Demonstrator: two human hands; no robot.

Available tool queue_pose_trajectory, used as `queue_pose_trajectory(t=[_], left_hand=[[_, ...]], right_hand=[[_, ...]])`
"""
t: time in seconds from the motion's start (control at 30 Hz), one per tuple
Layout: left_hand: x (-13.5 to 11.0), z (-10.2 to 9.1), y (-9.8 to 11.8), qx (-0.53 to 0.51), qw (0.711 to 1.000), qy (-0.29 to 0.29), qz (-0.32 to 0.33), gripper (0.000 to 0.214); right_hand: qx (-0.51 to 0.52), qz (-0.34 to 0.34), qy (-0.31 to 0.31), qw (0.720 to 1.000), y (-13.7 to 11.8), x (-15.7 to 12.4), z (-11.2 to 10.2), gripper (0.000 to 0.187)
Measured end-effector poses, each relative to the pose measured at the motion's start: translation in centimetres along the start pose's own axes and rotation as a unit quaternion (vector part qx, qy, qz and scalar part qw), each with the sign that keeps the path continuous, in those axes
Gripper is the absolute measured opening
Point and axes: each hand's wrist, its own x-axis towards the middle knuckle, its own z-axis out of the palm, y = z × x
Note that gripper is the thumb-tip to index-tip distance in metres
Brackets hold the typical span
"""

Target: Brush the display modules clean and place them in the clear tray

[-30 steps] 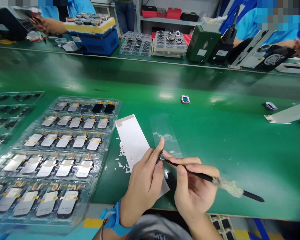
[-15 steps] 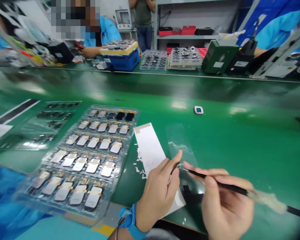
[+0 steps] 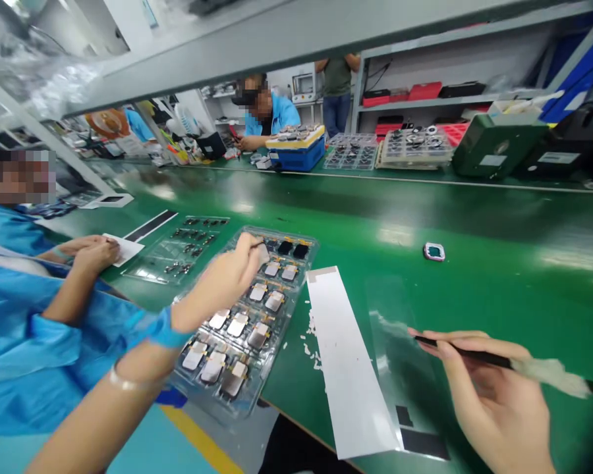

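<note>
- Possibly the pale part [image 3: 263, 253], over the far rows of the tray [image 3: 250, 398], could drop onto its neighbours if the left hand's [image 3: 225, 276] pinching grip on it slackens.
- The slim black tool [image 3: 484, 356], pinched between the right hand's [image 3: 499, 395] thumb and fingers, might scrape the clear film [image 3: 390, 313] should that hand dip.
- Left arm reaches forward across the tray, fingertips foremost; right hand hovers above the bench [image 3: 504, 283], palm turned inward.

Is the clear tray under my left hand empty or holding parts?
Holding parts: silver-faced pieces lie in rows in the clear tray; the left hand hides some spots.
</note>
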Motion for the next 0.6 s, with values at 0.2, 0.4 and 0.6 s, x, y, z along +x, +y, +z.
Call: queue_pose_trajectory(t=[0.2, 0.4, 0.6], left_hand=[[10.6, 3.2, -7.7, -0.012, 0.997, -0.072, 0.002, 0.028], [11.8, 5.9, -8.7, 0.001, 0.998, -0.061, -0.016, 0.031], [11.3, 6.8, -5.6, 0.042, 0.996, -0.025, -0.069, 0.034]], right_hand=[[-0.015, 0.021, 0.006, 1.0, 3.0, -1.5, 0.7, 0.003], [0.046, 0.077, 0.003, 0.996, 3.4, -1.7, 0.4, 0.016], [0.039, 0.112, 0.019, 0.993, 3.1, -1.9, 0.8, 0.013]])
